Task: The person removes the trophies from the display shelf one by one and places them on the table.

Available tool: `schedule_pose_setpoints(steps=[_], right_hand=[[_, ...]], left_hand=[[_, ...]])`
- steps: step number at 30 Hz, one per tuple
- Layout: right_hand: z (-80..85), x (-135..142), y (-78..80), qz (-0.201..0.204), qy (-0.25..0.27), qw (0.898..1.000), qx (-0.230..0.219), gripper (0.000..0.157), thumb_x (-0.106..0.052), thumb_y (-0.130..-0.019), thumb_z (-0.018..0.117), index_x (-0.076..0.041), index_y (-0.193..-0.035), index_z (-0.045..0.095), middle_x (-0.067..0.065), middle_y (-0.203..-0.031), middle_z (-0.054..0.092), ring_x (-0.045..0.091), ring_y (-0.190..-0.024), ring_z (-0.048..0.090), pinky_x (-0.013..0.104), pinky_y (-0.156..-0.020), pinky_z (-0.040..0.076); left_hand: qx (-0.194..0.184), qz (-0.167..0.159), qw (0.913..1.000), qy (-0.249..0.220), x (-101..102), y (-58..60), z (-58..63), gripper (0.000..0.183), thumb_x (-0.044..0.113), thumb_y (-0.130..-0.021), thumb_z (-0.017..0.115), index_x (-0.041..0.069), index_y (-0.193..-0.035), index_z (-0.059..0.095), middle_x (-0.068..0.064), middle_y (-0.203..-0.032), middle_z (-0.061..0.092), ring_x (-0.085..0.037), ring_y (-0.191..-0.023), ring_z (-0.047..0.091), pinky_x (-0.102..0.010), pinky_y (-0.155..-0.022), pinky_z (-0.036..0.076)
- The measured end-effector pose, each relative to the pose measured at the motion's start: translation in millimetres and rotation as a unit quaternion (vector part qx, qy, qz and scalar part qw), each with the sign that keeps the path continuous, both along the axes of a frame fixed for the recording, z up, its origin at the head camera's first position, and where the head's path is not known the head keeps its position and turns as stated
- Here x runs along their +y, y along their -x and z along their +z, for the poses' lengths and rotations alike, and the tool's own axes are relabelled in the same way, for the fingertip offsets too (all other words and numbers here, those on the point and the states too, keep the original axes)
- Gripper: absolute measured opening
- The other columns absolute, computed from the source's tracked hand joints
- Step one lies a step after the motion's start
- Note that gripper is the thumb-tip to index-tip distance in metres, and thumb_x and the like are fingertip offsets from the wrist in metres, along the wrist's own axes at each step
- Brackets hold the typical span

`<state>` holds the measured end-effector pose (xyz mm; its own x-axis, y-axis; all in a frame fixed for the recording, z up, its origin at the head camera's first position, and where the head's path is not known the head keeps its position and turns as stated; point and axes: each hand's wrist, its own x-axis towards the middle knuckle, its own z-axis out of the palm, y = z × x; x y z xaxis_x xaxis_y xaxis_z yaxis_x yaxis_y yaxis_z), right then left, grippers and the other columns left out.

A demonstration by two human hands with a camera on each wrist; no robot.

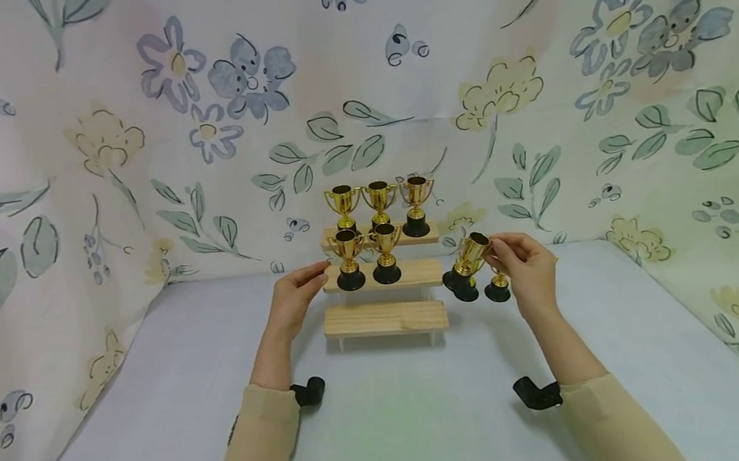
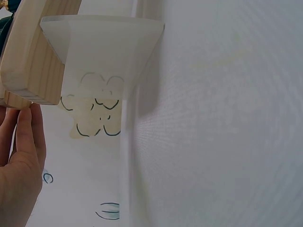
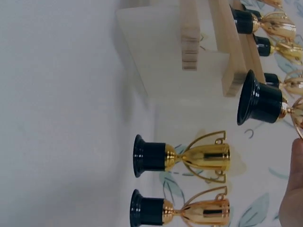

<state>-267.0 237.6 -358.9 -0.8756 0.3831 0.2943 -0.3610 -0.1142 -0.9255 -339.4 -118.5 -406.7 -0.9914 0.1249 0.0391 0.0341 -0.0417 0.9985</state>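
In the head view, my right hand (image 1: 530,265) pinches a small gold trophy cup (image 1: 469,255) by its handle, tilted, off the table and right of the stand. The right wrist view shows the black base of this held trophy (image 3: 265,103) and one fingertip at its handle. Two more trophies, one gold (image 3: 206,157) and one more copper-toned (image 3: 207,211), stand on the table below it. My left hand (image 1: 292,297) is at the left end of the middle wooden shelf (image 1: 417,274), its extended fingertips (image 2: 34,118) against the board's end.
The three-tier stand has wooden boards on pale supports (image 2: 104,47). Three trophies (image 1: 379,196) stand on its top board, two (image 1: 347,247) on the middle one, none on the bottom board (image 1: 384,319). A floral cloth (image 1: 359,154) hangs behind the white table (image 1: 396,429).
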Motion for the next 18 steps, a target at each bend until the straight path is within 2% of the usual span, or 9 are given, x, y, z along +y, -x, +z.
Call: schedule_pose_setpoints(steps=[11,18], right_hand=[[-13.1,12,2.9,-0.013,0.010,1.000,-0.014,0.006,-0.003,-0.093,0.063,-0.005,-0.090,0.068,-0.005,-0.076,0.073,0.005,-0.070,0.073,0.019,-0.071,0.062],[-20.0,20,4.1,-0.019,-0.021,0.998,-0.048,0.005,-0.004,-0.094,0.063,-0.005,-0.093,0.068,-0.008,-0.076,0.072,0.003,-0.070,0.073,0.018,-0.071,0.061]], left_hand=[[-0.001,-0.005,1.0000,-0.003,-1,-0.1,-0.4,0.041,0.008,-0.100,0.057,-0.001,-0.140,0.053,-0.015,-0.149,0.049,-0.026,-0.138,0.047,-0.017,-0.108,0.048],[0.002,-0.006,1.0000,-0.007,-1,-0.4,0.1,0.041,0.008,-0.100,0.056,-0.001,-0.141,0.052,-0.017,-0.149,0.048,-0.031,-0.141,0.043,-0.013,-0.104,0.049]])
